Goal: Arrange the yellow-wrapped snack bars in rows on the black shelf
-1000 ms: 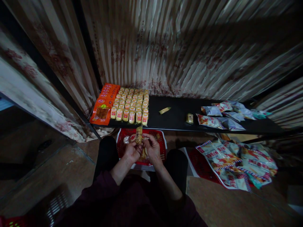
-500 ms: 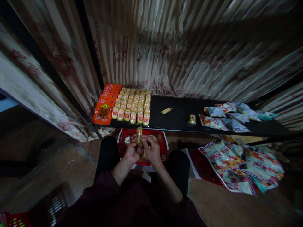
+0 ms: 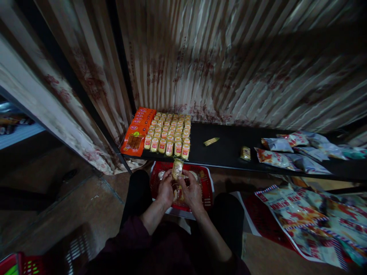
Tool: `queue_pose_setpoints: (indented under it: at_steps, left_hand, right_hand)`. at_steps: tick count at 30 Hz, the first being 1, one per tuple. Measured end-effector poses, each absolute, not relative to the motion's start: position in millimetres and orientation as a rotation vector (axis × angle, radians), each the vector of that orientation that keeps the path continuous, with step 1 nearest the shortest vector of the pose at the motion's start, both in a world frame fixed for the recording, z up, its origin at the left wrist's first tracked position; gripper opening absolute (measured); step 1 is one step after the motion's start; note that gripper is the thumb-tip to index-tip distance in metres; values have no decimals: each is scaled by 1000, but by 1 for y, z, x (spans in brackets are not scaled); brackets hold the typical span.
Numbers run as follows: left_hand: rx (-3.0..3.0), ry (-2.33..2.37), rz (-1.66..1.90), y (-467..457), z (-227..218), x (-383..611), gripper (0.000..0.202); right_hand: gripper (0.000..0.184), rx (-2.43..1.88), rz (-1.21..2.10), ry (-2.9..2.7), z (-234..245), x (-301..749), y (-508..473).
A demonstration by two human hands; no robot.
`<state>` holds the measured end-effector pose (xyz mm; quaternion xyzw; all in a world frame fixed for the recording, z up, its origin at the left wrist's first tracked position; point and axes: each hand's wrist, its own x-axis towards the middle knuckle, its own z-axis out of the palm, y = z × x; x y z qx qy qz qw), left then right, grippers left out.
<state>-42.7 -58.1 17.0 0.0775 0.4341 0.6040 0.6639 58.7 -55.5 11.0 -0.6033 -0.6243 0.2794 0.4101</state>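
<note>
Both my hands meet over a red basket [image 3: 207, 182] on the floor between my knees. My left hand [image 3: 165, 189] and my right hand [image 3: 191, 191] are closed together on a small stack of clear-wrapped yellow snack packs [image 3: 177, 168] that sticks up above my fingers. More such packs lie in the basket under my hands. Just beyond, on the low black shelf [image 3: 226, 147], stand tidy rows of the same yellow packs [image 3: 169, 134], beside a row of orange packets [image 3: 137, 130].
Two loose small packs [image 3: 211, 141] [image 3: 245, 152] lie mid-shelf. Several silver and red snack bags [image 3: 292, 152] sit at the shelf's right. Large printed bags [image 3: 306, 219] lie on the floor right. A red crate corner [image 3: 17, 263] shows bottom left. A curtain hangs behind.
The view has shifted, so everything sits lower and further right in the picture. My hands stay together on the snack packs, which now look turned slightly in my fingers.
</note>
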Motion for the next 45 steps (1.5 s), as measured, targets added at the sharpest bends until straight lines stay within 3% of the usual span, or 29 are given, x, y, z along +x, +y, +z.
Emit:
queue_pose_setpoints:
  at_steps: [9, 19, 35, 45]
  left_hand:
    - [560, 1239, 1455, -66, 12, -46, 16]
    - [828, 1449, 1585, -66, 15, -54, 24]
    - [1013, 1599, 1706, -27, 15, -113, 25]
    - [1031, 1684, 1756, -3, 3, -143, 32]
  right_hand:
    - [24, -1456, 858, -1380, -5, 53, -48]
    - [33, -1325, 1160, -1348, 7, 29, -41]
    - [32, -1206, 1248, -1280, -2, -47, 14]
    - [23, -1280, 1068, -1288, -19, -89, 40]
